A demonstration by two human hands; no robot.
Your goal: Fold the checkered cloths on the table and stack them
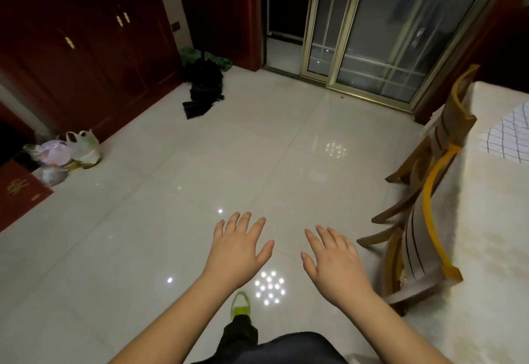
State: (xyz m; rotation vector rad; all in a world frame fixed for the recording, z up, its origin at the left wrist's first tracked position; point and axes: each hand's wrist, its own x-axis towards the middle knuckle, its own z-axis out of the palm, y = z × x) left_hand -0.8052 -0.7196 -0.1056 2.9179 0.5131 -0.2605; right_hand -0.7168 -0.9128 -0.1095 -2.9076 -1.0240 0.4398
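A white cloth with a dark checkered grid (508,137) lies on the cream-covered table (492,220) at the far right edge of the head view, partly cut off by the frame. My left hand (239,245) and my right hand (333,260) are held out palm down over the tiled floor, fingers spread, holding nothing. Both hands are well to the left of the table and apart from the cloth.
Two wooden chairs (423,214) with striped cushions stand tucked against the table's left side. A black bag (203,88) lies on the floor by the red cabinets (86,57). Plastic bags (65,151) sit at left. Glass sliding doors (386,28) are ahead.
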